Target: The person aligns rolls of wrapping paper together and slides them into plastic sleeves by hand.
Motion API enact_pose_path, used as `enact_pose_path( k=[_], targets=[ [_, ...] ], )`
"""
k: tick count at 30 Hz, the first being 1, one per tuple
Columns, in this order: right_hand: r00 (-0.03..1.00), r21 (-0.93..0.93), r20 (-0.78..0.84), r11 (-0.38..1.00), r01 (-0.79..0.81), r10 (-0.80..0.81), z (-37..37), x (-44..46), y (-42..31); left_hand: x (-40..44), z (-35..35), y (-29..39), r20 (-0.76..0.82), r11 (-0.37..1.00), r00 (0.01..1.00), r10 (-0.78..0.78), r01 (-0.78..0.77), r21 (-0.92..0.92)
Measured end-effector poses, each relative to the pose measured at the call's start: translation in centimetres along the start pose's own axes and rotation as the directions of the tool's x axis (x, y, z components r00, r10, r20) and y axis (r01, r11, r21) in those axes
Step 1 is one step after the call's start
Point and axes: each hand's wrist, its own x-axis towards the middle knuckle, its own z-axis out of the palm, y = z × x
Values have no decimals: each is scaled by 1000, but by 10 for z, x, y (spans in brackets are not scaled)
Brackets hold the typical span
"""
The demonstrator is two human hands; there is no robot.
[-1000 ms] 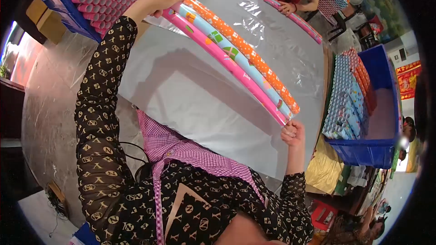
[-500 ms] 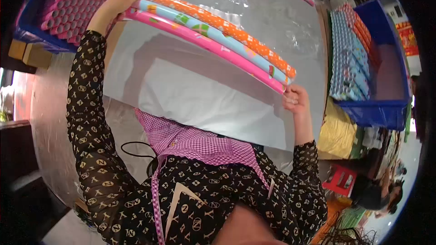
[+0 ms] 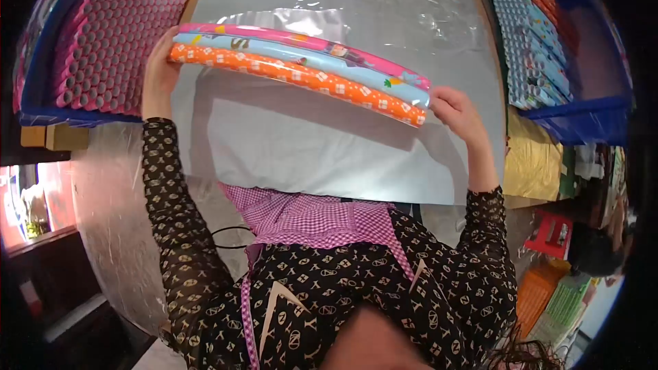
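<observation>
Three glossy rolls of patterned wrapping paper lie side by side as one bundle, held up over the table. The pink roll (image 3: 274, 33) is farthest from me, the light blue roll (image 3: 274, 53) is in the middle, and the orange roll (image 3: 274, 68) with white prints is nearest. My left hand (image 3: 162, 68) is closed around the bundle's left end, its fingers partly hidden behind it. At the right end, my right hand (image 3: 458, 111) has its fingers bent and pressed together against the tip of the rolls.
A pale sheet-covered table (image 3: 308, 157) is in front of me, with clear plastic film (image 3: 439, 34) on its far part. At left, a blue bin (image 3: 41, 113) holds many pink-edged rolls (image 3: 123, 34). Another blue bin (image 3: 582, 120) at right holds patterned rolls (image 3: 528, 41).
The bundle has turned over: orange was on the far side and is now nearest me, with pink now far. It has also shifted left within the view, and my head view has swung.
</observation>
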Motion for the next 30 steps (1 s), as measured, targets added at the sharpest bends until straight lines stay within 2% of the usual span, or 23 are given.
enact_pose_path(
  k=[1, 2, 4, 5, 6, 8, 10, 12, 14, 16, 19, 21, 22, 23, 24, 25, 26, 28, 29, 30],
  targets=[
    [999, -139, -19, 989, 45, -48, 1, -2, 2, 0, -9, -9, 55, 990, 999, -5, 12, -143],
    [999, -134, 0, 990, 54, -54, 5, -5, 5, -2, -20, -19, 36, 991, 999, -1, 6, -135],
    [990, -170, -43, 977, 129, -138, 15, -7, 12, -15, -18, -28, -26, 925, 999, -41, 28, -378],
    [990, -167, -21, 976, 137, -143, 17, -8, 15, -18, -23, -34, 45, 894, 998, -43, 58, -445],
    [990, -195, -47, 973, 120, -132, 20, -8, 17, -18, -26, -40, 22, 898, 999, -43, 48, -437],
    [990, -226, -52, 967, 113, -128, 25, -9, 27, -23, -29, -58, -134, 825, 979, -156, 54, -563],
    [991, -206, -111, 977, 53, -78, 25, -8, 42, -26, -33, -70, -122, 825, 983, -138, 46, -564],
    [993, -182, -99, 982, 50, -69, 23, -5, 50, -30, -31, -73, -103, 824, 988, -118, 40, -565],
    [994, -161, -89, 986, 47, -62, 24, -4, 58, -41, -26, -71, -12, 858, 996, -87, 69, -508],
    [988, -126, -139, 991, 42, -60, 27, -1, 58, -40, -35, -67, 4, 839, 992, -124, 107, -533],
    [991, -83, -131, 997, 0, -11, 28, 2, 59, -47, -34, -62, 56, 865, 980, -191, 195, -462],
    [992, -127, -127, 991, -35, 19, 25, 2, 63, -52, -33, -60, 16, 954, 973, -232, 231, -192],
    [992, -163, -123, 985, -63, 43, 25, 4, 64, -52, -35, -59, 18, 949, 968, -252, 250, -191],
    [991, -157, -121, 984, -83, 64, 24, 5, 64, -52, -37, -58, -84, 957, 953, -290, 291, 4],
    [993, -165, -84, 982, -94, 81, 24, 5, 63, -56, -35, -56, -189, 921, 935, -301, 337, 196],
    [993, -166, -47, 980, -111, 104, 24, 7, 60, -61, -23, -46, -216, 883, 929, -299, 356, 308],
    [991, -153, -43, 979, -133, 128, 25, 9, 58, -58, -25, -51, -218, 871, 922, -321, 378, 315],
    [986, -190, -3, 968, -167, 169, 25, 11, 57, -57, -31, -61, -313, 755, 915, -255, 390, 527],
    [983, -181, 5, 967, -179, 183, 26, 12, 59, -58, -37, -65, -319, 744, 909, -267, 405, 531],
    [984, -168, -7, 970, -177, 179, 28, 12, 61, -59, -37, -64, -278, 668, 931, -238, 365, 649]
  ],
)
